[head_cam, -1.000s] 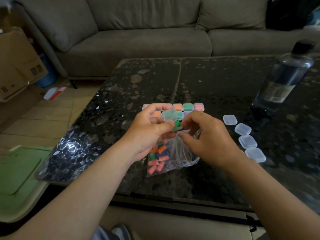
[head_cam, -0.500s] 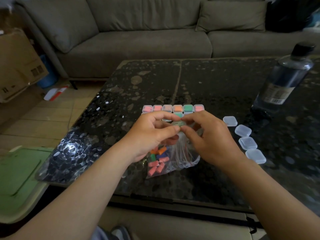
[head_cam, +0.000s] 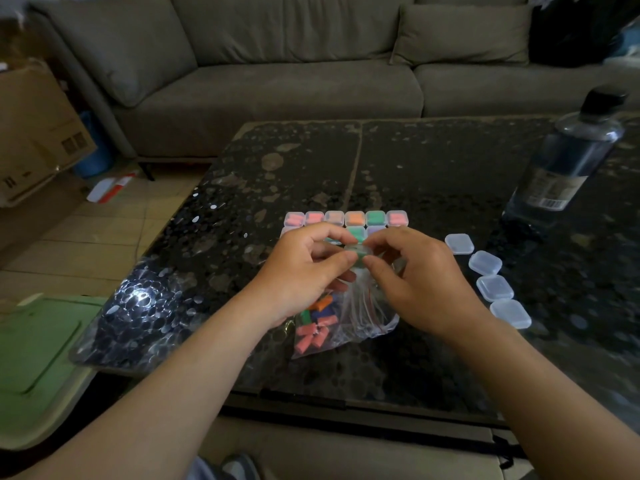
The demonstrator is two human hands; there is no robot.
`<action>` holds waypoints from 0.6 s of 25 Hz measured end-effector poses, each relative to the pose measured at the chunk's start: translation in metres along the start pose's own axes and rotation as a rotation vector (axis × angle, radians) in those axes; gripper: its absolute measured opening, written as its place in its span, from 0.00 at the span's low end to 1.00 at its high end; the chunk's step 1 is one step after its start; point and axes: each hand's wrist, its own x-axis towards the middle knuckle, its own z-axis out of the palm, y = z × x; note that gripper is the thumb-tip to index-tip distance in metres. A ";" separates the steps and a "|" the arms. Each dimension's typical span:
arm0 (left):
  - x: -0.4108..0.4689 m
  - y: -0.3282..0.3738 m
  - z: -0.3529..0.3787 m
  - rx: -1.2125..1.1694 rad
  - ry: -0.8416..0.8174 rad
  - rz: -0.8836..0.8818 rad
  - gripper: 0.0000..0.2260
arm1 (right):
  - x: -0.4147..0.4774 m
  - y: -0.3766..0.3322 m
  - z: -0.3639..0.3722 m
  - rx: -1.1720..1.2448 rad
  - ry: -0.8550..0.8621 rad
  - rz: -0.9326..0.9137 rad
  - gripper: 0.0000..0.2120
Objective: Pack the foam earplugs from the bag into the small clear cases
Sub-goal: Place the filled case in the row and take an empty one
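Both left hand (head_cam: 298, 275), right hand (head_cam: 419, 285) pinch case (head_cam: 359, 252); fingers (head_cam: 343, 262) hide most.

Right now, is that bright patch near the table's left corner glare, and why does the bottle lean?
Head view: yes, glare off the glossy table whitens its speckles there; same view, the wide lens tilts the bottle outward and bows the sofa; the small case between left hand and right hand looks slightly soft.

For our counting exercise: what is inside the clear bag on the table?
Pink, orange, green and blue earplugs lie in the bag. The left hand covers its upper part, so more may be hidden.
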 end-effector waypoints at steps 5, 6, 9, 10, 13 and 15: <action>0.001 -0.003 0.001 0.016 0.008 0.032 0.08 | 0.000 -0.001 -0.002 0.010 0.005 -0.001 0.07; 0.001 -0.003 0.001 0.018 0.007 0.032 0.08 | 0.000 -0.001 -0.002 0.008 0.002 0.000 0.07; 0.002 -0.002 0.003 0.053 0.028 0.042 0.09 | 0.000 -0.001 -0.001 -0.002 0.001 0.007 0.07; 0.003 -0.003 0.004 0.077 0.050 0.057 0.10 | 0.000 0.000 -0.001 -0.005 0.005 0.012 0.08; 0.010 -0.008 0.009 0.158 0.131 0.120 0.12 | 0.002 0.006 -0.003 -0.032 0.044 0.070 0.10; 0.016 -0.010 0.014 0.162 0.172 0.154 0.12 | 0.004 0.014 -0.008 -0.070 0.105 0.114 0.10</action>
